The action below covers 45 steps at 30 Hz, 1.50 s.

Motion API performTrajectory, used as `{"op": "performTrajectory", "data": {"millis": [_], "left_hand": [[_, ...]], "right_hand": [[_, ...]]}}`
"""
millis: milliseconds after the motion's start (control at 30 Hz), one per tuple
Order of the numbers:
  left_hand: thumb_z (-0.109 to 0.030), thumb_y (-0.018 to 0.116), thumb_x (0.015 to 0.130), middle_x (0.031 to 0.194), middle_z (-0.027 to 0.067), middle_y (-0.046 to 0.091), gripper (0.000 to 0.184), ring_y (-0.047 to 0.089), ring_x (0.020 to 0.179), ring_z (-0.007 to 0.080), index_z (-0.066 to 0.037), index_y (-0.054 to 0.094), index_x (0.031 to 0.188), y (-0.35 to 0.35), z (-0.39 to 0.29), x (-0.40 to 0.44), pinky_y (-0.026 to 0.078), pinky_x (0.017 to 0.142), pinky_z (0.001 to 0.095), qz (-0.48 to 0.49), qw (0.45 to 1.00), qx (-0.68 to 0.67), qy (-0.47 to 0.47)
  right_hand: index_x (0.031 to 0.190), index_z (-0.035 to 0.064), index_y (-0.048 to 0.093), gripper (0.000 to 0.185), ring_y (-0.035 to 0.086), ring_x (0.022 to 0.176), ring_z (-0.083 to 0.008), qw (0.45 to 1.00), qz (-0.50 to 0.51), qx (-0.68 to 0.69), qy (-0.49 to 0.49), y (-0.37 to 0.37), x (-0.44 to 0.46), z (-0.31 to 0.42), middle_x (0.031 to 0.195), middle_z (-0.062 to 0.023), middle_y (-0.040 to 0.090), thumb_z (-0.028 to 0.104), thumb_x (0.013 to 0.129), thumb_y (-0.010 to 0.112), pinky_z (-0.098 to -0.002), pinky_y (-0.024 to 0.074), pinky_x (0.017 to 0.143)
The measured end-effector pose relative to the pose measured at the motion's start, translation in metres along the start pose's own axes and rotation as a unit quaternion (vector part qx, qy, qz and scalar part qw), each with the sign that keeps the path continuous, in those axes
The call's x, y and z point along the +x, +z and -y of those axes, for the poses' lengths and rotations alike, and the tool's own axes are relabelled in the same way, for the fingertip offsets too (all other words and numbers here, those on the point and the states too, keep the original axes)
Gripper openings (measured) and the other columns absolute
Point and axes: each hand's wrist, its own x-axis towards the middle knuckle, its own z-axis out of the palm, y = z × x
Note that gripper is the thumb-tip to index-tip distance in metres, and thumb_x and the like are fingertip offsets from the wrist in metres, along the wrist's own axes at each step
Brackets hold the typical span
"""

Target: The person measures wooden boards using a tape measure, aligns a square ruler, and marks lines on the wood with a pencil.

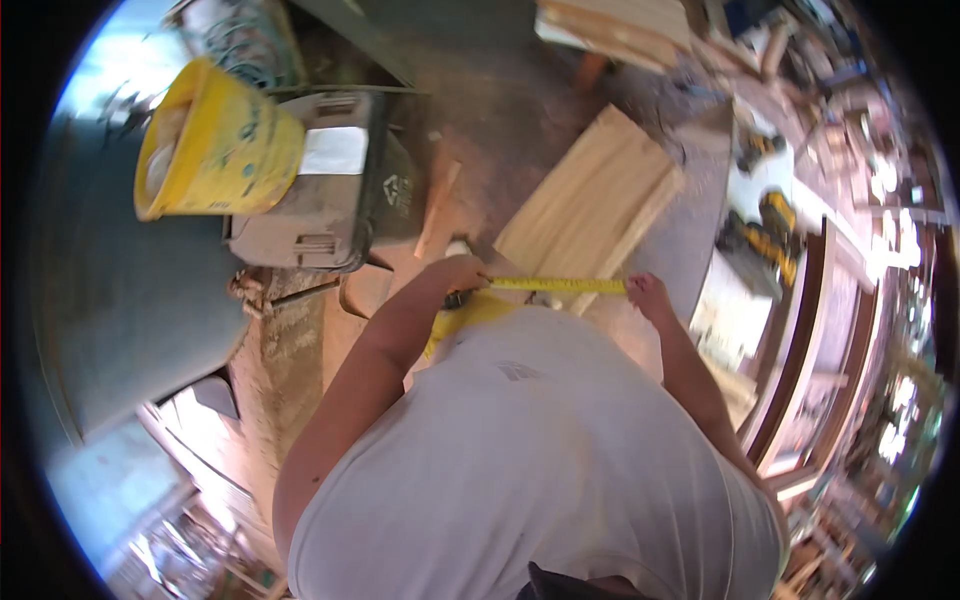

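Across the front of a plain white shirt (540, 430), a yellow tape measure blade (560, 285) runs drawn out between two bare hands.

Nearest, beyond the shirt, the left hand (464, 274) is closed at one end of the blade, a small dark object partly hidden beneath it, while the right hand (650, 297) pinches the other end with its fingers. The blade passes across the near end of a broad, pale wooden board (590, 190); whether they touch cannot be told. Left of the board lies a narrow, reddish wooden strip (437, 210). Further left, a scuffed yellow plastic bucket (240, 145) sits tilted in view on a dusty, dark-lidded plastic bin (335, 220). Off to the right are yellow-and-black power tools (775, 235); farthest ahead, more pale wooden boards (620, 30).
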Motion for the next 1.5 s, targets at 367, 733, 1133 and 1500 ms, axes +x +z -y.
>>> {"op": "performTrajectory", "data": {"millis": [367, 733, 1133, 1500], "left_hand": [[-0.020, 0.064, 0.081, 0.067, 0.0133, 0.062, 0.019, 0.060, 0.057, 0.0201, -0.003, 0.066, 0.090, -0.036, 0.028, 0.100, 0.046, 0.056, 0.0371, 0.143, 0.981, 0.123, -0.043], [-0.026, 0.057, 0.083, 0.099, 0.0091, 0.068, 0.025, 0.063, 0.096, 0.0269, -0.017, 0.068, 0.104, -0.031, 0.147, 0.227, 0.046, 0.086, 0.0418, 0.123, 0.936, 0.306, 0.120], [-0.031, 0.063, 0.077, 0.095, 0.0097, 0.068, 0.029, 0.064, 0.090, 0.0280, -0.020, 0.070, 0.103, -0.035, 0.099, 0.211, 0.050, 0.079, 0.0424, 0.180, 0.946, 0.270, 0.028], [-0.029, 0.063, 0.082, 0.095, 0.0139, 0.067, 0.029, 0.064, 0.087, 0.0252, -0.008, 0.068, 0.101, -0.021, 0.142, 0.219, 0.049, 0.077, 0.0391, 0.247, 0.954, 0.159, 0.062]], "right_hand": [[0.105, 0.0009, 0.061, 0.023, 0.056, 0.060, -0.0106, 0.948, -0.151, 0.174, 0.218, 0.048, -0.010, -0.153, 0.078, -0.0046, 0.061, 0.013, 0.086, 0.063, -0.0249, 0.0485, 0.055], [0.107, 0.0025, 0.064, 0.028, 0.057, 0.068, -0.0085, 0.915, -0.198, 0.247, 0.252, 0.154, 0.025, -0.249, 0.083, -0.0017, 0.062, 0.022, 0.087, 0.062, -0.0232, 0.0479, 0.058], [0.094, -0.0012, 0.064, 0.024, 0.055, 0.056, -0.0085, 0.895, -0.157, 0.243, 0.340, 0.184, 0.034, -0.207, 0.067, -0.0023, 0.059, 0.022, 0.087, 0.066, -0.0221, 0.0450, 0.050], [0.071, 0.0038, 0.061, 0.023, 0.060, 0.057, -0.0130, 0.929, -0.134, 0.123, 0.321, 0.181, 0.030, -0.202, 0.065, -0.0053, 0.061, 0.022, 0.085, 0.063, -0.0271, 0.0485, 0.051]]}}
